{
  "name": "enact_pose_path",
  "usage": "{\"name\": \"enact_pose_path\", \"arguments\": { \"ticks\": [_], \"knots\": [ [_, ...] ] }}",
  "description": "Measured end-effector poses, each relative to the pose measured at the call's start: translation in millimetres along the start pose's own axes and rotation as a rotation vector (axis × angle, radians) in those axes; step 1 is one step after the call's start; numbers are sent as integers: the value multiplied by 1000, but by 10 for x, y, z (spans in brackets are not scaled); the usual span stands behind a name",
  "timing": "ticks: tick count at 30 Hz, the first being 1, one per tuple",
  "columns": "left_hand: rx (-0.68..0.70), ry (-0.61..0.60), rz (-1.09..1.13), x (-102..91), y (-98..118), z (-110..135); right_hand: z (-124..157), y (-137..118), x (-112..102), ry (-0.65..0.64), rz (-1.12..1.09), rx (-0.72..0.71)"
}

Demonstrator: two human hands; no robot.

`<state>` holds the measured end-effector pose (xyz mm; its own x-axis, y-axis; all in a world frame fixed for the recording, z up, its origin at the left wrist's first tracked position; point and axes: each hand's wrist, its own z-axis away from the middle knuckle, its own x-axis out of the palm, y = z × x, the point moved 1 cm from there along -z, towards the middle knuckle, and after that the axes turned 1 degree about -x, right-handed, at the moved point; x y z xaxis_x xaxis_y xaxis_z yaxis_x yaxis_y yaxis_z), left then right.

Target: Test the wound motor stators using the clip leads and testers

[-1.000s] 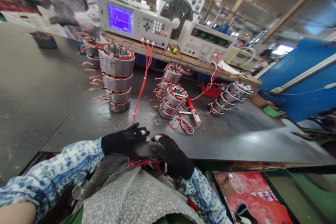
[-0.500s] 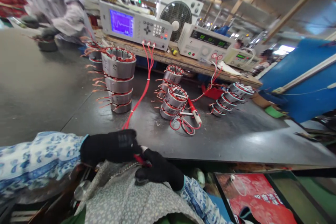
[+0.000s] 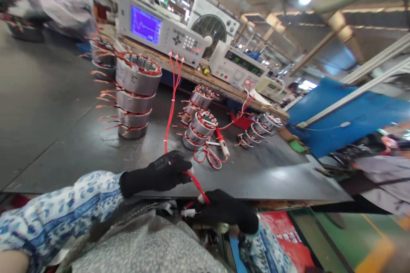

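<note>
Gloved fingers of the left hand [image 3: 159, 174] are gripping the red test lead [image 3: 169, 111] tightly. The lead is hanging down from the blue-screen tester [image 3: 160, 30], and below it the right hand [image 3: 226, 216] is pinching the same lead closed, near its end.

Dark, maybe steel bench [image 3: 48, 132] — stator stacks [image 3: 135, 94], red lead [image 3: 167, 132].
</note>
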<state>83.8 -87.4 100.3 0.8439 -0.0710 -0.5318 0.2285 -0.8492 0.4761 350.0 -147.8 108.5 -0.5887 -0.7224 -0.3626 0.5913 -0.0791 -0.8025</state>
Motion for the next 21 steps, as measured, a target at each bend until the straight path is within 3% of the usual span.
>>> {"name": "enact_pose_path", "arguments": {
  "ticks": [3,6,9,12,15,18,21],
  "knots": [
    [-51,-5,92,71,-41,120,86,199,-79,132,-82,77],
    [-63,-28,162,110,-12,171,117,305,-127,243,37,80],
    [-249,-3,218,54,63,91,155,239,-175,400,181,-99],
    [-360,-24,317,-94,159,-58,165,112,-170,350,333,-304],
    [-442,-32,401,-237,211,-136,155,61,-250,380,389,-399],
    [-588,-55,418,-307,201,-128,205,58,-486,571,393,-331],
    [-702,-101,419,-325,177,-109,311,-21,-698,862,359,-256]
  ]
}}
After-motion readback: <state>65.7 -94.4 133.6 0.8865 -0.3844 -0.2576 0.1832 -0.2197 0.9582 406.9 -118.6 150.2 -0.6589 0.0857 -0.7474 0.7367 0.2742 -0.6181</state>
